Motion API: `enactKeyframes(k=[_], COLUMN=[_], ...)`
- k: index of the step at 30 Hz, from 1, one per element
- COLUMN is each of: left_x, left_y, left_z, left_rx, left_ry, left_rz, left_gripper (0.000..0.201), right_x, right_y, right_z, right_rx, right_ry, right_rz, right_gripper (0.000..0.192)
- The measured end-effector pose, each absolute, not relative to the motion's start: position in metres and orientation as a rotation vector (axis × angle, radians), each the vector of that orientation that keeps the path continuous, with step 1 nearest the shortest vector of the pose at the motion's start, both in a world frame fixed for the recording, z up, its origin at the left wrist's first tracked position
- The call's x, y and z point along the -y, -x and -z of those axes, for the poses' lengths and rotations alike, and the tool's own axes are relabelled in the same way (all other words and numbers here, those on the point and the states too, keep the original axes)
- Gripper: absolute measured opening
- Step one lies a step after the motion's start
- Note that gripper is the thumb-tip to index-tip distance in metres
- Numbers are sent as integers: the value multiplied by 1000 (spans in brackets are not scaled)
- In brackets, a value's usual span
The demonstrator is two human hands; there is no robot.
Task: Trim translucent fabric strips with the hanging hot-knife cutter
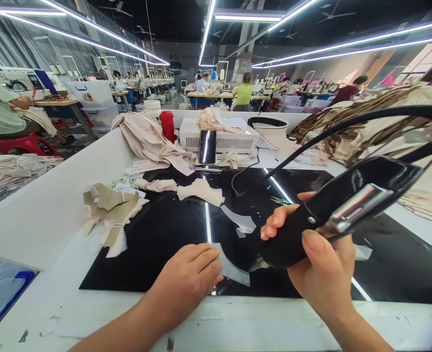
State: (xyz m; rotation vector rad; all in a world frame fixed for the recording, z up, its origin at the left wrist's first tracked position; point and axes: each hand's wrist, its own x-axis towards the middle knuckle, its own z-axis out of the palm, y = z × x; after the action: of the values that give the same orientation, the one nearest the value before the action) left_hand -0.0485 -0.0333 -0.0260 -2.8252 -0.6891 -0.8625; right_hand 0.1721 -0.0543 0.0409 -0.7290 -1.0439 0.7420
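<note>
My left hand [190,269] is closed, its fingers curled over the left end of a curved translucent white piece [236,274] on the black glossy board [157,254]. My fingers partly cover that piece. Wrapped around a black corded cutting tool [285,244], my right hand [322,264] holds it tilted above the board. The tool has a shiny metal lever, and its pointed metal tip is right by the piece's right end; whether they touch I cannot tell. Farther back lie another curved translucent piece [240,218] and a cream fabric piece [201,190].
Tied brown and white fabric pieces [115,208] lie at the board's left. Behind it stand a vented white box [234,142], a phone [207,146] and a red cup [167,126]. Stacked fabric [377,122] fills the right side. The tool's cable [348,124] arches over the board.
</note>
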Motion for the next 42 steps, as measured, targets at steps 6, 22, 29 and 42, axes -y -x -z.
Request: enactKeyframes(k=[6, 22, 29, 42], left_x=[34, 34, 34, 35], left_y=[38, 16, 16, 18], left_z=[20, 26, 34, 34], left_rx=[640, 787, 714, 635], left_ry=[2885, 3053, 2994, 2895], left_rz=[856, 841, 874, 852], left_gripper=[16, 11, 12, 17], right_x=[63, 76, 74, 66], right_y=[-173, -168, -168, -168], right_z=[-39, -26, -28, -30], right_rx=[1064, 1083, 1068, 1063], right_ry=[710, 715, 747, 740], right_rz=[-768, -816, -795, -743], right_gripper=[40, 40, 41, 41])
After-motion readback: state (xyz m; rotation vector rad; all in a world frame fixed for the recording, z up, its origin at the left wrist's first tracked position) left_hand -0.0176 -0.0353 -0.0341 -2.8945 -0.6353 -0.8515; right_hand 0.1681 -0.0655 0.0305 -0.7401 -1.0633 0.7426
